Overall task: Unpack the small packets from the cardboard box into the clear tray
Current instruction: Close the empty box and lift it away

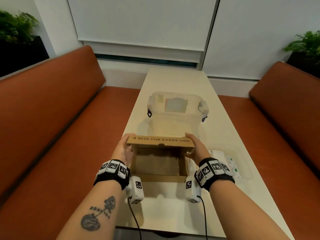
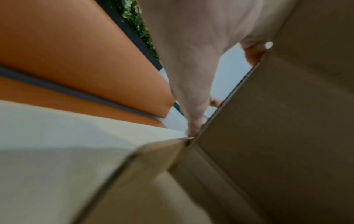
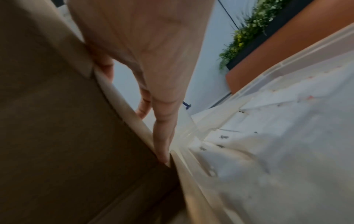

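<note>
The bare forearms come nearest in the head view, the left one tattooed, each with a band of black-and-white markers at the wrist and a small white camera block hanging under it with a black cable trailing off.

The left hand (image 1: 123,149) grasps the left end of the raised lid of the box (image 1: 160,166), fingers over the lid's front flap and thumb underneath. The left wrist view shows the fingers lying along the cardboard edge.

The box stands open on the table (image 1: 174,210), straight ahead and between the two hands. Its inside is bare brown cardboard with no packets showing. The lid stands half raised, its front flap reading "A BITE FOR EVERY ONE".

Beyond the box, further along the table, sits a clear tub (image 1: 177,112) with its lid clipped on by dark latches.

The right hand (image 1: 196,148) grasps the lid's right end the same way; in the right wrist view the fingers reach down the cardboard edge.

The tray (image 1: 246,172) lies just beside the box on its right, partly behind the right wrist. The packets (image 1: 231,163) lie in it, white, some marked "Stevia".

Orange benches (image 1: 52,122) flank the table on both sides.
</note>
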A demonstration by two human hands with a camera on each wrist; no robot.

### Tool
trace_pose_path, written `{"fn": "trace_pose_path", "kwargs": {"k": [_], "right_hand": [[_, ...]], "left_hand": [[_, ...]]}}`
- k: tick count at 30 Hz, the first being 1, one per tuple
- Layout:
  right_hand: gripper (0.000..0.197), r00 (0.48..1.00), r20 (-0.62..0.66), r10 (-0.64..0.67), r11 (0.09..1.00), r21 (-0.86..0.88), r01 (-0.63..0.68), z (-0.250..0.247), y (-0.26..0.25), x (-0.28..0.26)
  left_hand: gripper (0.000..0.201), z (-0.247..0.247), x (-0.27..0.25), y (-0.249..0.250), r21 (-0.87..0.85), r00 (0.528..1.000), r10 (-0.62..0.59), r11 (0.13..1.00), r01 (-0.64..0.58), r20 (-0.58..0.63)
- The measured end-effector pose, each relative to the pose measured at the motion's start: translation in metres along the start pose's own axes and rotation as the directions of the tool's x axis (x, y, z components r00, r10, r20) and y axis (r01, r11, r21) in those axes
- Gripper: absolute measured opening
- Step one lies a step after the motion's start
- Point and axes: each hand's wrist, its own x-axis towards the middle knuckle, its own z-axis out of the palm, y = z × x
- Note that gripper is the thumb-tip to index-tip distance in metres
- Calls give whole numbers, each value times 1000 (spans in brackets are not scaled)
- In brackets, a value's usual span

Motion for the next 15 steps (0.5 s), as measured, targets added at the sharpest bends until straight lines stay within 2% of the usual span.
{"fn": "trace_pose_path", "kwargs": {"k": [1, 2, 5, 9, 12, 15], "right_hand": [[11, 1000, -3, 1, 999, -43, -1, 1, 1, 0], [7, 1000, -12, -9, 994, -110, 7, 1, 3, 0], [21, 997, -43, -67, 956, -288, 52, 0, 13, 5], [31, 991, -63, -119, 901, -427, 81, 3, 21, 9], [34, 984, -66, -163, 839, -535, 103, 6, 24, 11], [36, 982, -65, -179, 773, -626, 100, 9, 28, 13]], "left_hand": [[12, -7, 1, -3, 21, 1000, 5, 1000, -5, 8], [18, -14, 3, -6, 52, 1000, 5, 999, -6, 6], [34, -26, 6, -11, 153, 998, 19, 988, -10, -55], [28, -37, 10, -13, 281, 991, 66, 959, -31, -117], [25, -42, 10, -14, 276, 991, 23, 961, 14, -131], [25, -47, 13, -11, 341, 993, -33, 937, 71, -115]]}}
